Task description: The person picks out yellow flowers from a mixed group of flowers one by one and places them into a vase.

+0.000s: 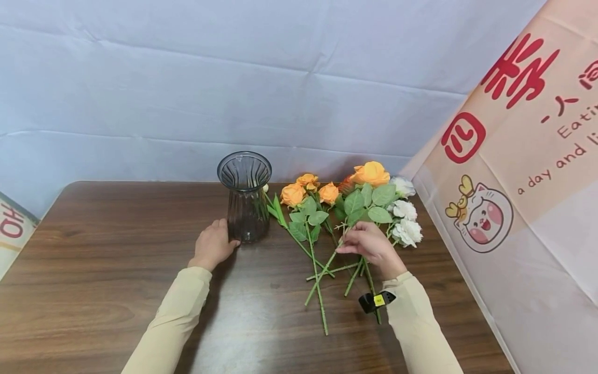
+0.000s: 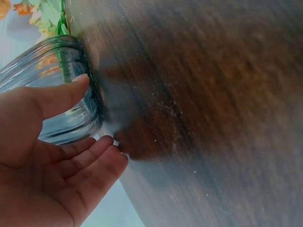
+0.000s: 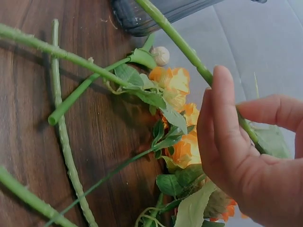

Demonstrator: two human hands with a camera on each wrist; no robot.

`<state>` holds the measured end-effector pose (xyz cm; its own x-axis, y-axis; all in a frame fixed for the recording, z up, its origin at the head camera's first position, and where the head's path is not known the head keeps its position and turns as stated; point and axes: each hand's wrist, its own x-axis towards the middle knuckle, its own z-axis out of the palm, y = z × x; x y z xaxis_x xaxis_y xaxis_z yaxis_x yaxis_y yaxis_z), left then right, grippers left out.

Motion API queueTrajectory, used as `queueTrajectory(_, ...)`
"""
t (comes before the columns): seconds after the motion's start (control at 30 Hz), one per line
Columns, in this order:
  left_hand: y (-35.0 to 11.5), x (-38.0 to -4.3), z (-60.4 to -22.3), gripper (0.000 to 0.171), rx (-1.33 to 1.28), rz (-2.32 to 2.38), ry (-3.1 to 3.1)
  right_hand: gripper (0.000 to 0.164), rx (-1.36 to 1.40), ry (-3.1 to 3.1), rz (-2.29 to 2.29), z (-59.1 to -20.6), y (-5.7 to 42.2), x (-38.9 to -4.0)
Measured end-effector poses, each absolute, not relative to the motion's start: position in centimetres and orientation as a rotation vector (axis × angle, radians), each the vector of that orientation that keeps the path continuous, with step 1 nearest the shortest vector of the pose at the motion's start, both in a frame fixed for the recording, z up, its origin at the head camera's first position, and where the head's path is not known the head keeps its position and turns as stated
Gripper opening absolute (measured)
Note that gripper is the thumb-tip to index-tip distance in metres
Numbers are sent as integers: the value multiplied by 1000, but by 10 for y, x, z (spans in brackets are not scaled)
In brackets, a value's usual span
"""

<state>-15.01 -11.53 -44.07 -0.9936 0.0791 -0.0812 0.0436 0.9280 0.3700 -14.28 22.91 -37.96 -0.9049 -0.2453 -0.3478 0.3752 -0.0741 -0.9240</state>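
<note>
Left hand: the hand (image 1: pixel 212 243) sits at the 8 o'clock side of the vase's foot, its grip round the glass, thumb on the near side.
Vase: the smoky ribbed vase (image 1: pixel 248 213) stands upright on the table (image 1: pixel 117 291), toward 12 o'clock.
Right hand: the hand (image 1: pixel 371 246) is at the vase's 4 o'clock, its grip narrow, pinching a green stem (image 3: pixel 184 49) between thumb and fingers.
Held stem: slants toward 7 o'clock below the fingers.
Large orange rose: the bloom (image 1: pixel 371 174) lies at 12 o'clock from the right hand.
Small orange roses: the cluster (image 1: pixel 293 195) lies at its 10 o'clock.
White flowers: the blooms (image 1: pixel 406 232) lie at its 2 o'clock.
White bud: the bud (image 1: pixel 266 188) shows just beside the vase, at 2 o'clock.
Backdrop: pale cloth (image 1: pixel 187 93) at 12 o'clock.
</note>
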Motion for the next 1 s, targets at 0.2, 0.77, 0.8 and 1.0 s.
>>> queueTrajectory(0.2, -115, -150, -441, 57, 94, 576, 2998, 16, 198, 1756, -2098, -380, 228, -142)
queueTrajectory(0.77, -115, -150, -440, 57, 95, 564, 3003, 18, 208, 1631, -2168, -385, 225, -140)
queueTrajectory(0.8, -115, -150, -440, 58, 93, 564, 3001, 20, 203, 1620, -2174, -385, 226, -140)
queueTrajectory(1.0, -116, -150, -440, 58, 93, 558, 2996, 29, 198, 1578, -2192, -385, 226, -141)
